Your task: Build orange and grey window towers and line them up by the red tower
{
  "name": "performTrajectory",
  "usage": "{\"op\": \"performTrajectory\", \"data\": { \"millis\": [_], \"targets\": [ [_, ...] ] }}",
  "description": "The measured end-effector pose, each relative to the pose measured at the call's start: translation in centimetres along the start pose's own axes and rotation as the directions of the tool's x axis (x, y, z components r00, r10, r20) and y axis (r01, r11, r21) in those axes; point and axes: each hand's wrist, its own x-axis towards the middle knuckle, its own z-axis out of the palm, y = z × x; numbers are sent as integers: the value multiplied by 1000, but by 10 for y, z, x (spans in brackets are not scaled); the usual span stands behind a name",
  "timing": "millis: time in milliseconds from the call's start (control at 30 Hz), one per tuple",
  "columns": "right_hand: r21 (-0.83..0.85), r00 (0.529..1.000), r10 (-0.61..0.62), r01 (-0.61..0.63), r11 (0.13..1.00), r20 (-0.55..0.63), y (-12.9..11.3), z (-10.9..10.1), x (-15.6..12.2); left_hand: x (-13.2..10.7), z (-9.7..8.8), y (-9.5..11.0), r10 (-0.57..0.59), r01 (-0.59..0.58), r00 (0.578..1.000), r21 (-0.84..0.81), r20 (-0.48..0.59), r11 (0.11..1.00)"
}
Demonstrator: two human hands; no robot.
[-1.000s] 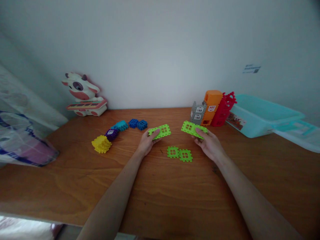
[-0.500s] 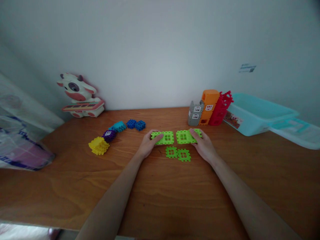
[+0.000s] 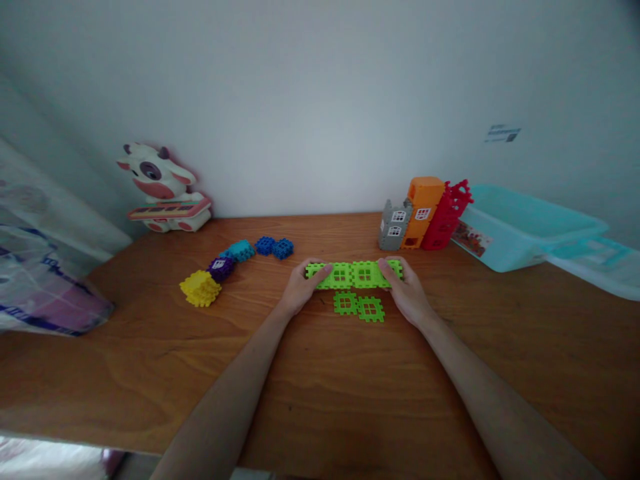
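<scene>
Green panels (image 3: 365, 274) now touch end to end.

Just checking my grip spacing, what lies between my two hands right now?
In the head view, the joined lime-green waffle panels fill the stretch between the left hand and the right hand.

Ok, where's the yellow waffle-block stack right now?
In the head view, the yellow plastic waffle-block stack sits on the wooden tabletop, left of the person's left hand, just below the purple plastic waffle block.

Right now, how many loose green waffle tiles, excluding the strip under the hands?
2: a green tile and another, side by side on the wooden table, just in front of the joined green strip.
</scene>
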Motion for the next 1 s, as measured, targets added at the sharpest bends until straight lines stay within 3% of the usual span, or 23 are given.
{"op": "performTrajectory", "data": {
  "millis": [367, 600, 1000],
  "targets": [
    [-41, 998, -58, 60, 997, 37, 5, -3, -1, -9, 6, 14, 23, -23, 1000, 25, 1, 999],
    [-110, 993, -117, 119, 987, 23, -1, 2, -6, -11, 8, 15, 47, -47, 999, -5, -24, 999],
    [-84, 995, -96, 98, 992, 28, 1, 1, -4, -11, 6, 9, 122, -122, 993, 73, -3, 990]
  ]
}}
